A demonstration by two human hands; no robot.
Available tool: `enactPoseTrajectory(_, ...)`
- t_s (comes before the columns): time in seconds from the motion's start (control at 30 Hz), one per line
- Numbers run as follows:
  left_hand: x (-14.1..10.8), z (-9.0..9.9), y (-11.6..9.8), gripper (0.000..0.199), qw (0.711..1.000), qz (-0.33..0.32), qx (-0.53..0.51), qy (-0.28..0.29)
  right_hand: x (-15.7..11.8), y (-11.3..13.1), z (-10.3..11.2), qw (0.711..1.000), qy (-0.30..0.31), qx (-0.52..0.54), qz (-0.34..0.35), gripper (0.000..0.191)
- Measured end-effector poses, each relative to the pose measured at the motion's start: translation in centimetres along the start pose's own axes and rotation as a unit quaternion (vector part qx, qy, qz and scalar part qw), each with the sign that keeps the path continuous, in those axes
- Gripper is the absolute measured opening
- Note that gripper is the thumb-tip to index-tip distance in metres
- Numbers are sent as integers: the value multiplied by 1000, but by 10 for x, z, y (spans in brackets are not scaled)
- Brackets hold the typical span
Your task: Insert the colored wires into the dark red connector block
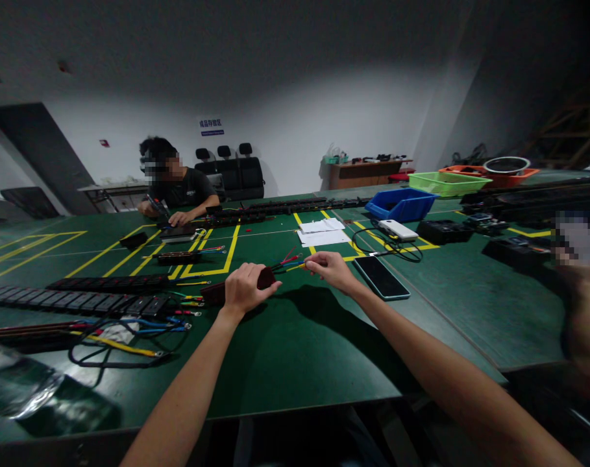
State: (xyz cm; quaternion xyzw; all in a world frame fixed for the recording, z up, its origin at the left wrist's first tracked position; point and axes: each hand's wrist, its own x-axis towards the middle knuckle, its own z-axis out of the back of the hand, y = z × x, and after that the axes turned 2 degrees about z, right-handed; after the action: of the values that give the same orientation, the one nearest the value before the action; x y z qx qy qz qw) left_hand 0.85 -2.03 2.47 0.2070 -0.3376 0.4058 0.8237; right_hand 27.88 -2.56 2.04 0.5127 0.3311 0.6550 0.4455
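Observation:
My left hand (248,287) is wrapped round a dark part (266,277) that lies low over the green table (275,363). Out of the part's right end come thin wires (291,261) in red, blue, yellow and green. The fingertips of my right hand (328,268) pinch the yellow wire near its end. A phone (382,277) lies on the table just right of my right hand.
Black strips (80,301) and cables with ring ends (124,345) lie at left, near clear plastic (17,383). Papers (322,231), a blue bin (400,205), a white power bank (396,230) and black modules (443,231) stand beyond. Across sits a person (187,188); another person's arm (587,311) is at right.

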Motion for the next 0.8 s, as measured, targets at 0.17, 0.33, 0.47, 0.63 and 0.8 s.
enactPoseTrajectory(0.17,0,0,0,50,1000,3,-4,1,1,0,0,1000,-3,0,3,38)
enactPoseTrajectory(0.33,0,0,-1,50,1000,-1,-2,-4,0,1,1,1000,1,2,16,38)
enactPoseTrajectory(0.47,1,2,-2,50,1000,-6,0,-14,-1,4,2,1000,-2,7,17,38)
enactPoseTrajectory(0.63,1,3,-3,48,999,-13,-9,-30,-2,4,2,1000,0,7,16,38)
enactPoseTrajectory(0.8,0,2,-2,47,999,-19,-19,-42,-1,4,2,1000,5,25,18,37)
